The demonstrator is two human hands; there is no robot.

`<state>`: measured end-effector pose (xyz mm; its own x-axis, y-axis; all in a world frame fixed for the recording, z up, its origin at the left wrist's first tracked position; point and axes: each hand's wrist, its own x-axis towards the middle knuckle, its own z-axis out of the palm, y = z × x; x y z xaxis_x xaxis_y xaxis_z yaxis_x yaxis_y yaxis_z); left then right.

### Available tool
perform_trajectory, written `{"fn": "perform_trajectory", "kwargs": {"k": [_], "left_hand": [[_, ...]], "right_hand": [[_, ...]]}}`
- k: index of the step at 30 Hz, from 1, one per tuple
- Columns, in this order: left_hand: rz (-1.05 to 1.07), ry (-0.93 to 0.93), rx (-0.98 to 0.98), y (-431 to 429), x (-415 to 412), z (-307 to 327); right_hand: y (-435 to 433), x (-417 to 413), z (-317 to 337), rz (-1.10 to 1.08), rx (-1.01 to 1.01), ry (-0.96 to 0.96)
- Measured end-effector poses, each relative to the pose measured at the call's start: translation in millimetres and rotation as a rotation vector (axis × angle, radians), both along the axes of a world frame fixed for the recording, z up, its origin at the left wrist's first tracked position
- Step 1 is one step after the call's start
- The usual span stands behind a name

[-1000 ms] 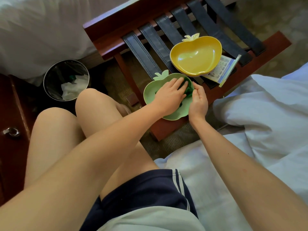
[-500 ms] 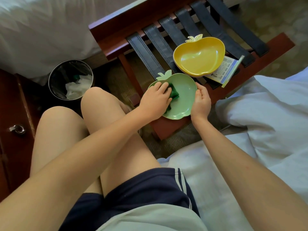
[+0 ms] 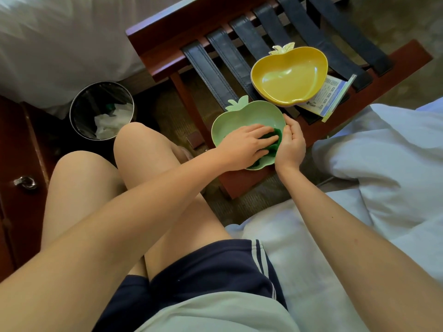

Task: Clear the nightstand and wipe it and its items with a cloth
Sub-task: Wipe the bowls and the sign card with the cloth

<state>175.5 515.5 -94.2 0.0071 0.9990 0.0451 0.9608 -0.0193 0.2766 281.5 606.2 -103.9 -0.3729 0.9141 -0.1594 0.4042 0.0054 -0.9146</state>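
Note:
A pale green apple-shaped bowl sits at the near edge of a wooden luggage rack. My left hand lies flat inside the bowl, fingers straight, pressing a dark green cloth against its right side. My right hand grips the bowl's right rim with curled fingers. A yellow apple-shaped bowl rests further back on the rack's dark straps, on top of a printed leaflet.
A round black bin with crumpled white paper stands on the floor to the left. A dark wooden nightstand with a metal pull is at far left. White bedding lies to the right, and my bare knees are below the rack.
My left hand with the cloth has slid from the bowl's left side across to its right side. My right hand stays on the right rim.

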Motion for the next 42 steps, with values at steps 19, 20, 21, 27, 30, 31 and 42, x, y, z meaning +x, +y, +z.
{"fn": "perform_trajectory", "kwargs": {"k": [19,20,21,27,30,31,42], "left_hand": [[0.453,-0.029,-0.072,-12,13,13],[0.452,-0.037,-0.032,-14,18,16],[0.458,-0.032,-0.015,-15,22,18],[0.437,-0.219,-0.203,-23,25,38],[0.473,-0.437,-0.168,-27,20,44],[0.5,-0.526,-0.177,-29,18,48],[1.035,-1.489,0.07,-31,-25,86]], "right_hand": [[-2,-5,7,-0.006,0.014,-0.066],[-3,-4,8,0.002,0.021,-0.073],[-2,-4,9,0.019,0.031,-0.082],[-5,4,12,0.131,0.126,-0.149],[-7,5,14,0.154,0.132,-0.154],[-7,6,15,0.165,0.129,-0.154],[-4,-25,53,0.125,0.238,-0.052]]}}
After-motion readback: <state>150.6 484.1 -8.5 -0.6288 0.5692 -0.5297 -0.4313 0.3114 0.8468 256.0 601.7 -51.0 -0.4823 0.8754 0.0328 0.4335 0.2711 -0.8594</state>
